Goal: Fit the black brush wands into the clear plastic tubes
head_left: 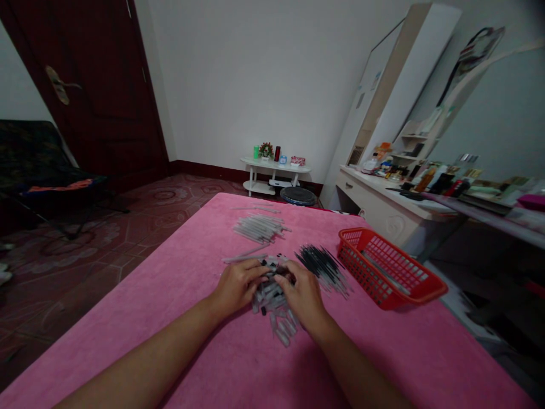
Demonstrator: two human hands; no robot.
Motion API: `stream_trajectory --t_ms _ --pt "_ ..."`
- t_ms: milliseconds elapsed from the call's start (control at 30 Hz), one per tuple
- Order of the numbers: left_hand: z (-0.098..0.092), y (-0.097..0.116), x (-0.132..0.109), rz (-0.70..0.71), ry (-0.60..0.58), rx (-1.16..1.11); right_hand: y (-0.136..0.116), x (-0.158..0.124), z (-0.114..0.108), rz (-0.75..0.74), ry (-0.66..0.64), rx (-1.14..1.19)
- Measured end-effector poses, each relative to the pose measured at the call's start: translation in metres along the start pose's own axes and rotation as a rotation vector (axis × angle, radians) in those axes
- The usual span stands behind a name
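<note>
Both my hands rest on a heap of small grey and black pen caps (pixel 279 312) in the middle of a pink-covered table (pixel 179 318). My left hand (pixel 238 286) curls its fingers into the left side of the heap. My right hand (pixel 301 294) has its fingers bent and pressed into the right side. What the fingertips pinch is too small to name. A pile of clear pen barrels (pixel 259 227) lies further back. A fan of black refills (pixel 323 267) lies just right of my hands.
A red plastic basket (pixel 419 284) sits at the table's right, holding a few pens. Beyond are a white dresser (pixel 383 210) crowded with bottles, a small white stand (pixel 276 170), a dark door (pixel 97 85) and a folding chair (pixel 42 182) on the left.
</note>
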State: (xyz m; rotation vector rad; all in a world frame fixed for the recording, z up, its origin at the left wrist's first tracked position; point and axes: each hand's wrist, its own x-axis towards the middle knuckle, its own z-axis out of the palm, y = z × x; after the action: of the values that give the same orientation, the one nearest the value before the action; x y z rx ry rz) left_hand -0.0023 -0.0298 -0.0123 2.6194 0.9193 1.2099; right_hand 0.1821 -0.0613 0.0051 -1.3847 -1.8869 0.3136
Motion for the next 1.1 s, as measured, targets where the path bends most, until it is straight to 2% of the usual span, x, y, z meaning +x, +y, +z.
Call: stream_trajectory --t_ms 133,367,633,1100 --pt "-0.0002 0.0005 -0.0001 0.021 -0.016 -0.002 -0.0002 0.0006 -0.0014 -0.018 -0.048 -0.046" --pt "0.0019 -0.0017 -0.0016 0.017 -0.019 -0.007 -0.0003 0.0028 -0.0026 -0.114 -0.056 -0.064" --pt "0.0008 -0.0014 -0.0023 0.008 -0.022 -0.025 0.0002 0.002 -0.0052 -0.159 -0.043 -0.077" --pt "0.0012 -0.0011 -0.0019 0.027 -0.039 -0.031 -0.0019 -0.0006 -0.0053 -0.168 -0.034 -0.132"
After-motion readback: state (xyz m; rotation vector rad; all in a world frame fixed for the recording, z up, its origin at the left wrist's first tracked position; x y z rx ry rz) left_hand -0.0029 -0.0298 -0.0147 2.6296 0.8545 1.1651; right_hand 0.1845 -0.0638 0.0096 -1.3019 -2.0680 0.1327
